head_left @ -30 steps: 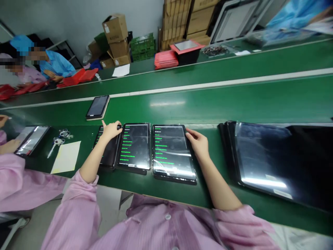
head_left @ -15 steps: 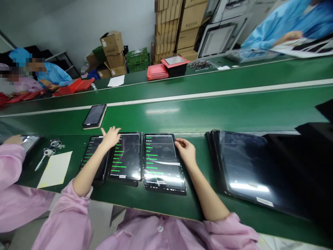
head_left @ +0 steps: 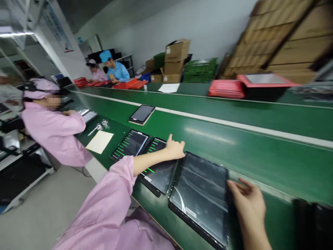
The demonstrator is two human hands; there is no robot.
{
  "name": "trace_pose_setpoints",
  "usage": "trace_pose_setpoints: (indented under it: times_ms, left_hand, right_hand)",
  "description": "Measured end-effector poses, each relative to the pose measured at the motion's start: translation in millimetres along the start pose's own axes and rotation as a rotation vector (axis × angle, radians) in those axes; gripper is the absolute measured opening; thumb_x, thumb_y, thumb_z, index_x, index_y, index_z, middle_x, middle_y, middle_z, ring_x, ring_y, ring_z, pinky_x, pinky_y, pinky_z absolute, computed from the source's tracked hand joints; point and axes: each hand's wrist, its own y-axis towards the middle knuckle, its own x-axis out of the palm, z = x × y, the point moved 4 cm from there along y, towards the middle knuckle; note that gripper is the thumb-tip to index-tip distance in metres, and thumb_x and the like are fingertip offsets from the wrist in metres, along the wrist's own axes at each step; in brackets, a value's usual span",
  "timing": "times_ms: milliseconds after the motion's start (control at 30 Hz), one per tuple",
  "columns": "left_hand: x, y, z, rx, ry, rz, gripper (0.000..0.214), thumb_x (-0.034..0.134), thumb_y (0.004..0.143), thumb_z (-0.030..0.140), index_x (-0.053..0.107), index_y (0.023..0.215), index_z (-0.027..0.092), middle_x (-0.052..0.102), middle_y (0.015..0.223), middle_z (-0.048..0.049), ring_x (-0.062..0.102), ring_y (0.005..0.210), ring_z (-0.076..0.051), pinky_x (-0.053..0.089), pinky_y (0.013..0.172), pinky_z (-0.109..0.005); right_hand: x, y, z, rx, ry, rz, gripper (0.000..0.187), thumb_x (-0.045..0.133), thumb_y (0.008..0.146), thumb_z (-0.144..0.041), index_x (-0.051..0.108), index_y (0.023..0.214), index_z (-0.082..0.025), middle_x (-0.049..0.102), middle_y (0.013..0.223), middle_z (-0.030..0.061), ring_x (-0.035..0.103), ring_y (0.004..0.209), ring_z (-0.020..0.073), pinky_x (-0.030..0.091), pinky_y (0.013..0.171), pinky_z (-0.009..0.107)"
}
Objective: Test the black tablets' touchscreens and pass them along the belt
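Observation:
Three tablets lie face up in a row on the green bench. My left hand (head_left: 175, 148) is over the upper right part of the middle tablet (head_left: 162, 177), one finger stretched out and its fingertips near the neighbouring tablet's corner. This right-hand tablet (head_left: 200, 191) has a dark, reflecting screen and a small white label. At its right edge is my right hand (head_left: 248, 203), fingers bent and apart, the nearest fingertip at the rim. Green lines of text show on the middle tablet, partly under my left forearm, and on the left tablet (head_left: 132, 144).
Another tablet (head_left: 142, 114) rests farther back on the bench. To the left are a yellowish sheet (head_left: 100, 141), a co-worker in pink (head_left: 52, 125) and small metal parts (head_left: 101, 125). Red covers (head_left: 225, 88) are stacked on the far bench. Dark items (head_left: 312, 222) stand at right.
The view has swung left. The right-hand tablet's screen has gone from green text to dark. My left hand has shifted right along the row, toward that tablet.

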Motion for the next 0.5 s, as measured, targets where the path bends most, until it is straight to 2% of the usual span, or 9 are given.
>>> trace_pose_setpoints:
  times_ms: [67, 167, 233, 267, 333, 367, 433, 467, 500]
  left_hand:
    - [4.4, 4, 2, -0.005, -0.013, -0.018, 0.051, 0.061, 0.085, 0.041, 0.059, 0.125, 0.010, 0.075, 0.092, -0.0170, 0.068, 0.104, -0.030, 0.008, 0.119, -0.057]
    - [5.1, 2, 0, 0.014, -0.061, -0.026, 0.048, 0.057, 0.089, 0.040, 0.057, 0.127, 0.011, 0.073, 0.100, -0.0197, 0.064, 0.112, -0.031, 0.008, 0.118, -0.061]
    - [-1.5, -13, -14, 0.022, -0.138, -0.015, 0.050, 0.053, 0.091, 0.045, 0.054, 0.132, 0.015, 0.067, 0.120, -0.0229, 0.058, 0.123, -0.033, 0.012, 0.115, -0.066]
    - [-7.0, -27, -27, 0.011, -0.184, 0.010, 0.054, 0.051, 0.092, 0.050, 0.052, 0.135, 0.018, 0.060, 0.133, -0.0241, 0.052, 0.130, -0.035, 0.013, 0.113, -0.069]
    - [-19.8, -64, -71, -0.127, -0.268, 0.128, 0.062, 0.047, 0.091, 0.060, 0.049, 0.140, 0.021, 0.041, 0.152, -0.0241, 0.035, 0.143, -0.038, 0.013, 0.111, -0.072]
    - [-25.0, -88, -101, -0.275, -0.300, 0.212, 0.062, 0.047, 0.091, 0.060, 0.051, 0.139, 0.020, 0.038, 0.154, -0.0234, 0.031, 0.145, -0.038, 0.010, 0.113, -0.069]
    - [-24.2, -142, -167, -0.732, -0.459, 0.304, 0.060, 0.051, 0.087, 0.059, 0.060, 0.127, 0.015, 0.045, 0.149, -0.0247, 0.031, 0.145, -0.038, 0.013, 0.116, -0.061]
    - [-20.2, -164, -194, -0.842, -0.506, 0.289, 0.064, 0.046, 0.089, 0.060, 0.062, 0.120, 0.006, 0.049, 0.141, -0.0327, 0.035, 0.141, -0.044, 0.018, 0.113, -0.064]
    - [-15.4, -180, -216, -0.886, -0.547, 0.259, 0.068, 0.042, 0.089, 0.061, 0.065, 0.110, 0.001, 0.055, 0.129, -0.0380, 0.041, 0.136, -0.049, 0.024, 0.109, -0.066]
  right_hand:
    - [1, 0, -5, 0.039, -0.025, -0.014, 0.049, 0.073, 0.053, -0.056, 0.049, 0.091, -0.037, 0.066, 0.089, 0.0140, 0.067, 0.105, 0.0398, 0.048, 0.096, 0.054]
    - [-4, -11, -11, 0.088, -0.117, -0.080, 0.044, 0.069, 0.050, -0.057, 0.049, 0.084, -0.038, 0.064, 0.080, 0.0136, 0.069, 0.091, 0.0408, 0.049, 0.091, 0.057]
    - [-13, -26, -9, 0.124, -0.186, -0.156, 0.041, 0.068, 0.047, -0.060, 0.053, 0.079, -0.038, 0.064, 0.076, 0.0142, 0.069, 0.077, 0.0389, 0.052, 0.083, 0.057]
    - [-19, -34, -5, 0.151, -0.203, -0.190, 0.042, 0.068, 0.045, -0.060, 0.056, 0.077, -0.037, 0.065, 0.076, 0.0144, 0.069, 0.074, 0.0377, 0.053, 0.079, 0.056]
    - [-30, -51, 4, 0.207, -0.182, -0.232, 0.047, 0.071, 0.043, -0.061, 0.063, 0.080, -0.033, 0.069, 0.082, 0.0134, 0.070, 0.078, 0.0349, 0.056, 0.076, 0.052]
    - [-35, -58, 8, 0.233, -0.150, -0.221, 0.051, 0.072, 0.043, -0.061, 0.065, 0.084, -0.031, 0.070, 0.085, 0.0119, 0.070, 0.080, 0.0332, 0.058, 0.074, 0.049]
    - [-39, -67, 12, 0.264, -0.074, -0.165, 0.058, 0.075, 0.044, -0.061, 0.066, 0.091, -0.027, 0.071, 0.087, 0.0085, 0.070, 0.076, 0.0291, 0.059, 0.070, 0.044]
    - [-36, -69, 12, 0.266, -0.052, -0.146, 0.059, 0.075, 0.045, -0.062, 0.066, 0.090, -0.025, 0.071, 0.083, 0.0070, 0.068, 0.070, 0.0265, 0.058, 0.065, 0.042]
    - [-31, -69, 9, 0.258, -0.039, -0.150, 0.056, 0.075, 0.047, -0.064, 0.065, 0.085, -0.024, 0.070, 0.076, 0.0057, 0.065, 0.062, 0.0241, 0.057, 0.059, 0.039]
